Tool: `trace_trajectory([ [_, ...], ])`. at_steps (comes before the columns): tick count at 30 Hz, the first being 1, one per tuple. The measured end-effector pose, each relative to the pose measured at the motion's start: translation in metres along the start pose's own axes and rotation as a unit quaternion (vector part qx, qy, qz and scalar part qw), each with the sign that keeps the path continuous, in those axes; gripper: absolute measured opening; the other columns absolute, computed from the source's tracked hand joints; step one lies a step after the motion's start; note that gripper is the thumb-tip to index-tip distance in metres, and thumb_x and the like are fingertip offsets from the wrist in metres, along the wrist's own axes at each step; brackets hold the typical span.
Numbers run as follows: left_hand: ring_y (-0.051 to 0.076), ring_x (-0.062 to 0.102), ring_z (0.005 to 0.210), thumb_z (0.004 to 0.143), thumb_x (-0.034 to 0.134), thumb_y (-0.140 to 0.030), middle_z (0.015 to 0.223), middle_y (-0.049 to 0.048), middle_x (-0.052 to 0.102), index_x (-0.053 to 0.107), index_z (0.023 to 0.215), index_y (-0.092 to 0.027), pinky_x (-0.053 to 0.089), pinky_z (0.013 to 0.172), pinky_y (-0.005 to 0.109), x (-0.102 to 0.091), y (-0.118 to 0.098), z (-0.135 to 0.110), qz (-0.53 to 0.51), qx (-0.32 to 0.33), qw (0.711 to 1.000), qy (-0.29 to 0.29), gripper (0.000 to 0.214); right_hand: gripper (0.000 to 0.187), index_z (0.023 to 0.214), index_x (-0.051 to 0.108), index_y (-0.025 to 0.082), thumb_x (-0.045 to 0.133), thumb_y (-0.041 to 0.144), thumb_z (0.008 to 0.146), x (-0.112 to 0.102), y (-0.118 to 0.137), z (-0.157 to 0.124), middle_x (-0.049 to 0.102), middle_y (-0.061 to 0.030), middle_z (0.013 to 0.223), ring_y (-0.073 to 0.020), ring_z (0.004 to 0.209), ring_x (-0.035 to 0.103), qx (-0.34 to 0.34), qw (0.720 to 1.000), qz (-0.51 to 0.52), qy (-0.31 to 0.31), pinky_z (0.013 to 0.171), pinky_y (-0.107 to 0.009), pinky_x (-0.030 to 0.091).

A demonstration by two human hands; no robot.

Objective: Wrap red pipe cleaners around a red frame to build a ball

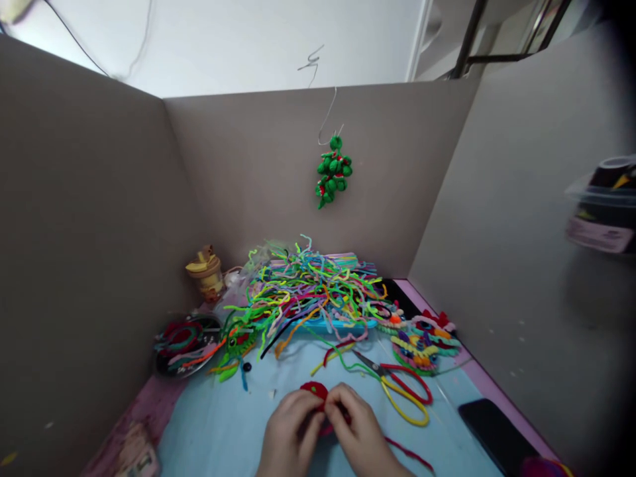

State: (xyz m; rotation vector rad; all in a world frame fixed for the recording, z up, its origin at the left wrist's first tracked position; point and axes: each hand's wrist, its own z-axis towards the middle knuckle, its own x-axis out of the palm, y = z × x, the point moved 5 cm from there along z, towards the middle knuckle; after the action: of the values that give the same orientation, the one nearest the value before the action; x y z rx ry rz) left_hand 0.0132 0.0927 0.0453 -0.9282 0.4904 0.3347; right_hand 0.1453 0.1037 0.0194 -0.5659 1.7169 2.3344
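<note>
My left hand (291,430) and my right hand (358,430) meet low in the middle of the view, fingers pinched together on a red pipe cleaner coil (314,389) held between them. A red pipe cleaner tail (410,454) trails off to the right below my right hand. Both hands hover just above the light blue mat (218,424).
A big tangle of coloured pipe cleaners (308,285) fills the back. Red and yellow scissors (400,387) lie right of my hands, a black phone (491,434) further right. A dish of scraps (185,344) sits left. A green ornament (332,171) hangs on the cardboard wall.
</note>
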Motion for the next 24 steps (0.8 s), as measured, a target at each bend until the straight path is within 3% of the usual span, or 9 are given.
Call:
trace_trajectory([
  [5,0.016,0.067,0.077,0.084,0.055,-0.019,0.085,0.005,0.072,0.066,0.095,-0.023,0.055,0.069,0.023,0.0,0.002,0.0,-0.017,-0.002,1.0,-0.009,0.016,0.02,0.072,0.051,0.019,0.043,0.026,0.09,-0.002,0.006,0.001,0.055,-0.0017,0.071,-0.0156,0.069,0.053,-0.009,1.0,0.011,-0.002,0.062,-0.025,0.04],
  [12,0.015,0.064,0.063,0.083,0.057,-0.023,0.074,0.0036,0.07,0.068,0.081,-0.018,0.052,0.058,0.022,0.001,0.008,0.001,-0.085,-0.13,0.988,-0.006,0.012,0.015,0.074,0.057,0.02,0.049,0.02,0.087,-0.003,0.002,0.003,0.057,-0.0017,0.075,-0.0157,0.075,0.055,-0.004,0.999,0.049,0.009,0.068,-0.025,0.041],
  [15,0.014,0.06,0.057,0.082,0.056,-0.022,0.068,0.002,0.068,0.067,0.081,-0.018,0.049,0.053,0.021,0.003,0.01,0.0,-0.088,-0.157,0.984,-0.005,0.012,0.016,0.074,0.058,0.019,0.049,0.019,0.087,-0.002,0.003,0.003,0.057,-0.0018,0.075,-0.0156,0.075,0.055,-0.008,0.998,0.057,0.013,0.068,-0.025,0.041],
  [24,0.018,0.064,0.075,0.083,0.058,-0.024,0.082,0.006,0.068,0.067,0.087,-0.021,0.053,0.068,0.026,0.0,0.006,-0.003,-0.02,-0.081,0.996,-0.012,0.011,0.021,0.073,0.053,0.019,0.043,0.023,0.091,-0.003,0.008,0.002,0.055,-0.0015,0.072,-0.0148,0.07,0.052,-0.013,0.999,0.026,-0.022,0.063,-0.025,0.04],
])
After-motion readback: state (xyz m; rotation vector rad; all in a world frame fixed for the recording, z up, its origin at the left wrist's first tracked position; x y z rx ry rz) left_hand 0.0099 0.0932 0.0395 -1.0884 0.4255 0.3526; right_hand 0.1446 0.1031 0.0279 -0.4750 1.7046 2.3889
